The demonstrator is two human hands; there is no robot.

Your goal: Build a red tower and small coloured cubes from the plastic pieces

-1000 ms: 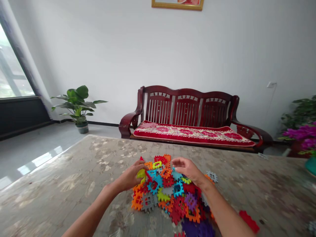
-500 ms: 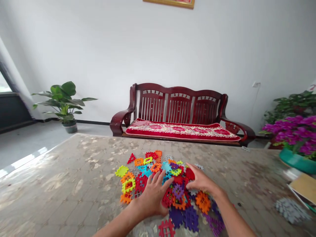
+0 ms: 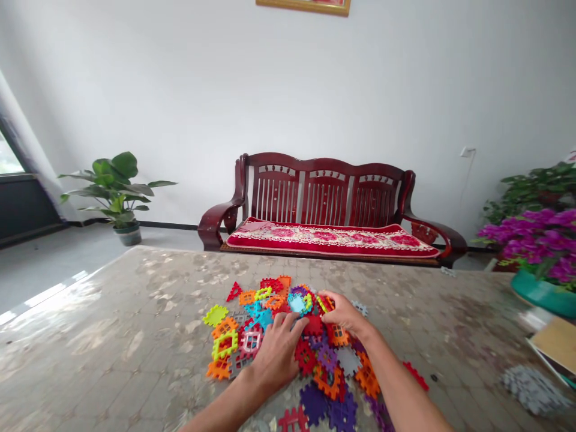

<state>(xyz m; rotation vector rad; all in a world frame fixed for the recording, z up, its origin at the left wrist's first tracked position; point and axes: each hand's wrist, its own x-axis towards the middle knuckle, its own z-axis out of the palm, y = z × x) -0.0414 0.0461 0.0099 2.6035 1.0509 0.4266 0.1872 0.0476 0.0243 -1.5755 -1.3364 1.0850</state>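
A heap of colourful plastic interlocking building pieces, notched along their edges, lies on the table before me. My left hand (image 3: 279, 347) rests on the heap with fingers bent forward and apart, near a red piece (image 3: 314, 326). On the far right side, my right hand (image 3: 345, 316) pinches a yellow-green piece (image 3: 322, 305) that stands on edge. Left of it lies a light blue piece (image 3: 297, 303). Purple pieces (image 3: 315, 401) and an orange piece (image 3: 368, 375) spread toward me. Yellow-green frame piece (image 3: 225, 345) sits at the left edge. My palms hide part of the heap.
A patterned cover lies over the table (image 3: 148, 324). To the right are a stack of grey pieces (image 3: 535, 387), a book (image 3: 555, 342) and purple flowers in a teal pot (image 3: 542, 294). A wooden bench (image 3: 326, 195) and a potted plant (image 3: 128, 234) stand beyond the table.
My right hand has moved left and closed on a yellow-green piece. My left hand has shifted slightly, its fingers drawn closer together. Several pieces in the heap have been moved about.
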